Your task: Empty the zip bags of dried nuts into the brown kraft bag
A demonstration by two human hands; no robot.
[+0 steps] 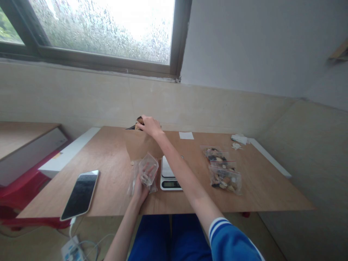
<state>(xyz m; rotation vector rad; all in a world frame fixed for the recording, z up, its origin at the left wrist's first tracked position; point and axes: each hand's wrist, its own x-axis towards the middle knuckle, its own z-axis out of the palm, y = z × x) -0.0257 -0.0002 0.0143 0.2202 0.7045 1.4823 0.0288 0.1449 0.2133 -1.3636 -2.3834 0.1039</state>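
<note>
My left hand [141,186] is closed around a clear plastic zip bag [149,167], and its fingers show through the film. At the table's far edge, my right hand [150,126] reaches over a brown cardboard box [140,145]. Its fingers are closed on a brown-and-tan dried piece [139,120], whose exact kind I cannot make out. Between my arms sits a white digital kitchen scale [165,170], partly hidden by my right forearm; its display is too small to read.
Filled zip bags [224,179] of mixed brown, black and pale pieces lie at the right. A phone [80,195] on a white cable lies front left. A white paper [186,135] and crumpled white scraps [239,139] are at the back. A power strip [73,248] is below the table.
</note>
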